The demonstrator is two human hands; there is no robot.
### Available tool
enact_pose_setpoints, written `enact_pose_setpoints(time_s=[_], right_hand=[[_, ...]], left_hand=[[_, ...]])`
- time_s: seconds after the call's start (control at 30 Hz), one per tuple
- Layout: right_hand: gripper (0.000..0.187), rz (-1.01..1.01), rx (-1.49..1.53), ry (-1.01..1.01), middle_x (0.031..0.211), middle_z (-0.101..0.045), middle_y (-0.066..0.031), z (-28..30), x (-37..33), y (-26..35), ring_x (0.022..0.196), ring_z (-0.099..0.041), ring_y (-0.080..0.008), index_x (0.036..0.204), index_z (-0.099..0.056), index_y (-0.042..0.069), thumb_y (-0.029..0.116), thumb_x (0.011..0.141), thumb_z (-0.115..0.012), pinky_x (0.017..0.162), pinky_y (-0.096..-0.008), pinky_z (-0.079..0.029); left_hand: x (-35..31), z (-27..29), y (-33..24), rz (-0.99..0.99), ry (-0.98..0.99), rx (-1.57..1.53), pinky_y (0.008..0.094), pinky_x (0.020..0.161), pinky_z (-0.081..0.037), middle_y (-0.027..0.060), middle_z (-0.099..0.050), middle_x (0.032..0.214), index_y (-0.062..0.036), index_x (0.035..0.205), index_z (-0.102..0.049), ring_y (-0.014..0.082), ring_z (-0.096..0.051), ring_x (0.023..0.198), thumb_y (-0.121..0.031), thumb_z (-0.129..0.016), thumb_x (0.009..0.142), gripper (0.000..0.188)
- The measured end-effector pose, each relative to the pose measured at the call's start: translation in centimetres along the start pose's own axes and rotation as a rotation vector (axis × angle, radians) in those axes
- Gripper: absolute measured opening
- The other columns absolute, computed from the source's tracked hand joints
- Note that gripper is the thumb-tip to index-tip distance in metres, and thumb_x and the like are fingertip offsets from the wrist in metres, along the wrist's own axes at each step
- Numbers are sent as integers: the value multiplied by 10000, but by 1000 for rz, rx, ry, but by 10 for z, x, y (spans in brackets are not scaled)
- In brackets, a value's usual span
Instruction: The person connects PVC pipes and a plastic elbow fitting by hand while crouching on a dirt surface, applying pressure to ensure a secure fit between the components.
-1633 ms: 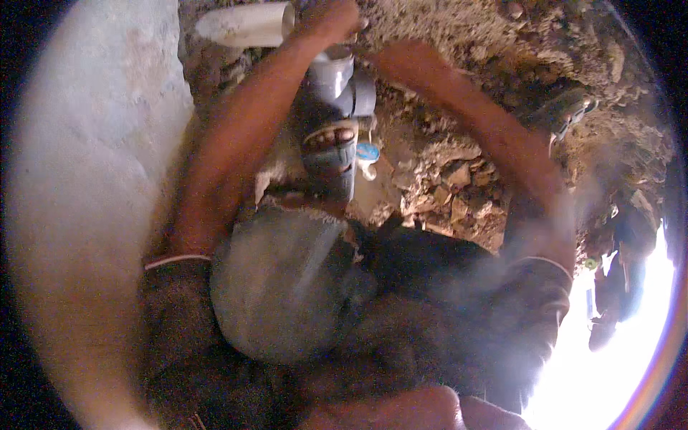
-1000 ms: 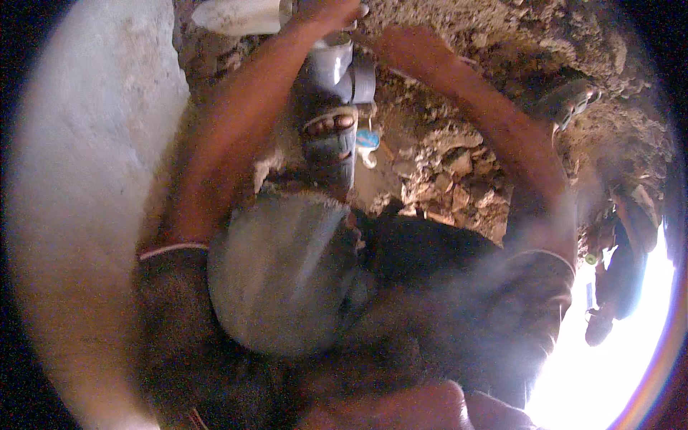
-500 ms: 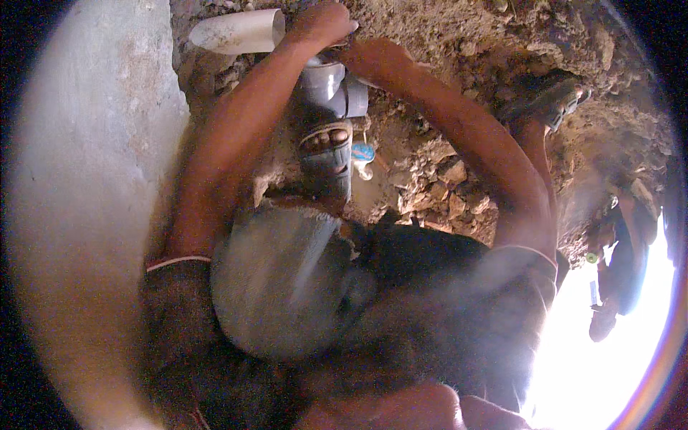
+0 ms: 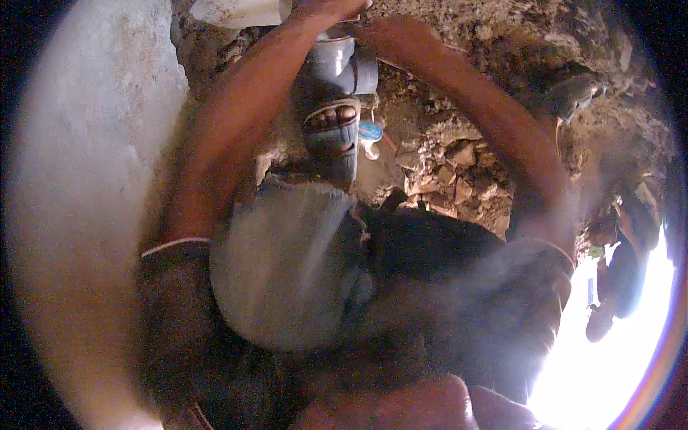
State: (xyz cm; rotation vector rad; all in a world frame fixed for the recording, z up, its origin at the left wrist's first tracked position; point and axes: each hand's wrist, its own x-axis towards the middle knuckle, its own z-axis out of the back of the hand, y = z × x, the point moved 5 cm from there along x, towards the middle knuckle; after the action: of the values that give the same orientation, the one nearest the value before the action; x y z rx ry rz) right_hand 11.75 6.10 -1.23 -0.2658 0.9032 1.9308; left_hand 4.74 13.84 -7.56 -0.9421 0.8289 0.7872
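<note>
My left hand point(image 4: 335, 8) is at the top edge, partly cut off, its fingers curled over something I cannot make out. Beside it, my right hand point(image 4: 376, 30) bends inward; its fingers are hidden. Just below both hands stands a grey plastic pipe fitting point(image 4: 332, 57) with a short side branch point(image 4: 366, 76). Whether either hand touches its upper rim is unclear. A white pipe point(image 4: 240, 11) with a slanted end lies left of my left wrist.
My sandalled foot point(image 4: 333, 132) is close below the fitting, with a small blue-and-white object point(image 4: 370, 132) beside it. A pale wall point(image 4: 93, 165) runs along the left. Broken stones point(image 4: 459, 172) and soil lie right. Another person point(image 4: 622, 279) appears at the far right.
The view has shifted, so the white pipe and both hands sit higher, with the hands partly out of the picture. My hands remain close together above the fitting.
</note>
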Motion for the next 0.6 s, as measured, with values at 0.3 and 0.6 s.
enact_pose_setpoints(time_s=[0.3,0.6], right_hand=[[333,-4,-35,-29,851,-637,-144,18,2,-4,757,-642,-335,1175,-516,186,208,843,-493,634,-452,-535],[254,-71,-55,76,823,-645,-149,7,-7,-12,723,-654,-326,1083,-575,153,193,868,-446,615,-442,-543]], left_hand=[[61,-53,74,55,-93,-798,417,574,-413,159,-587,674,-8,678,-641,299,-572,634,-215,-519,813,275],[8,13,3,-186,-253,144,453,570,-441,214,-589,691,14,699,-626,342,-593,627,-383,-532,806,422]])
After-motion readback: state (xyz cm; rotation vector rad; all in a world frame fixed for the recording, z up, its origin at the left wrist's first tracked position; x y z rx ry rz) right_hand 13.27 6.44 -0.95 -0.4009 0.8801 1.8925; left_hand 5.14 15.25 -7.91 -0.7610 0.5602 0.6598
